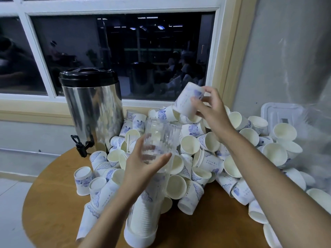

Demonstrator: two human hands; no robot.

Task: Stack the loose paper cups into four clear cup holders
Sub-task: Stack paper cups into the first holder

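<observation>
A tall clear cup holder (157, 138) stands tilted on a white base near the table's front, with a stack of white paper cups filling its lower part. My left hand (143, 163) grips the tube around its upper middle. My right hand (209, 108) holds one white paper cup with blue print (188, 101) upside down, above and to the right of the tube's open top. A big pile of loose paper cups (202, 158) lies across the table around the tube.
A steel drinks urn (93, 108) with a black lid and tap stands at the back left on the round wooden table (52, 208). A white plastic lid (281, 113) leans at the back right. A window runs behind, a grey wall on the right.
</observation>
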